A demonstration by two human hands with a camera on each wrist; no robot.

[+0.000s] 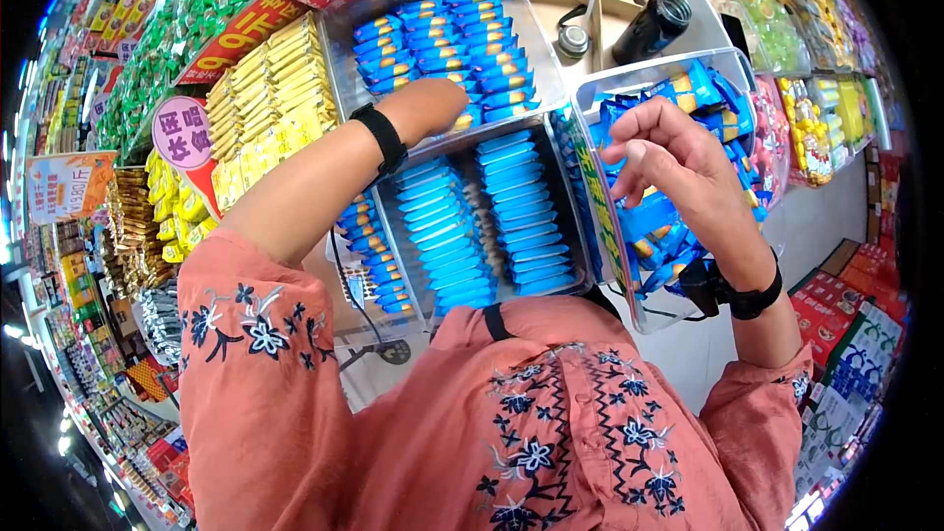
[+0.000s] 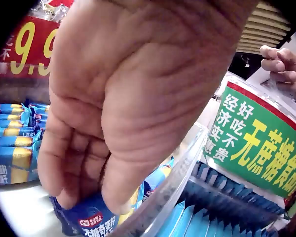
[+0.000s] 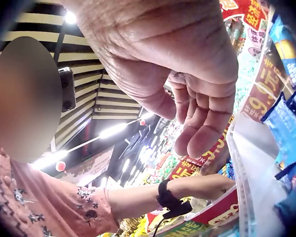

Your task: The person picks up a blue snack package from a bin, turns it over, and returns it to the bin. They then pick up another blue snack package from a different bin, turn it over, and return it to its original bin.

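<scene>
My left hand (image 1: 433, 106) reaches into the upper clear bin (image 1: 344, 59), at the near end of its rows of blue-and-yellow biscuit packets (image 1: 428, 34). In the left wrist view the thumb and fingertips pinch the edge of one blue biscuit packet (image 2: 91, 217), low beside the bin's clear wall. My right hand (image 1: 678, 152) hovers over another clear bin with loosely piled blue packets (image 1: 649, 226). Its fingers (image 3: 207, 140) are loosely bent, with nothing between them in the right wrist view.
Below the upper bin, a bin holds two rows of light-blue packets (image 1: 442, 236). Yellow packets (image 1: 265, 88) stand to the left. A black bottle (image 1: 654, 28) and its lid (image 1: 572, 41) are behind the right bin. A green sign (image 2: 261, 143) stands along the right bin's side.
</scene>
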